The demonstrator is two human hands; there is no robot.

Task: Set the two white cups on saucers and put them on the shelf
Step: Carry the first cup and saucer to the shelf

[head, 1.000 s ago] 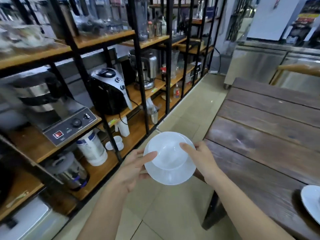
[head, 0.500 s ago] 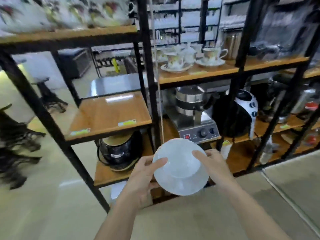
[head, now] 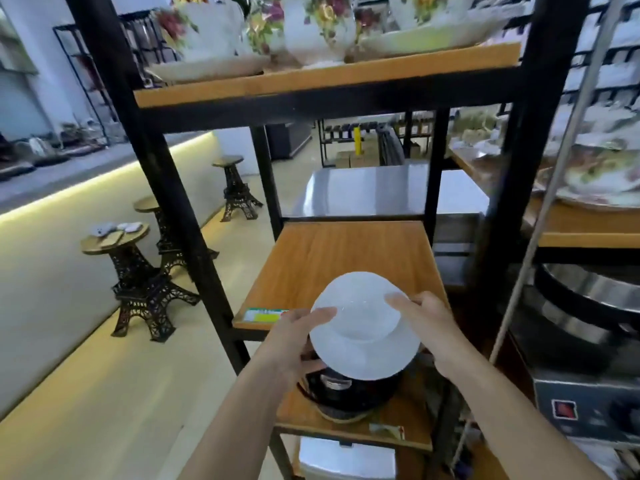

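A white cup [head: 356, 303] sits on a white saucer [head: 367, 355], and both hands carry the pair. My left hand [head: 294, 344] grips the left rim, thumb resting on the cup's edge. My right hand [head: 426, 323] holds the right side, fingers on the cup's rim. The pair hovers at the front edge of a bare wooden shelf board [head: 346, 258] in a black metal rack. The second white cup is out of view.
The shelf above [head: 325, 81] carries flowered teacups and saucers. A black cooker [head: 346, 389] stands on the board below my hands. To the right are steel appliances [head: 588, 400] and flowered china. Eiffel-tower stools [head: 138, 282] stand on the floor at left.
The view has swung left from the wooden table to the rack and come closer. The cup and saucer, held the same way, now hang at the bare shelf's front edge.
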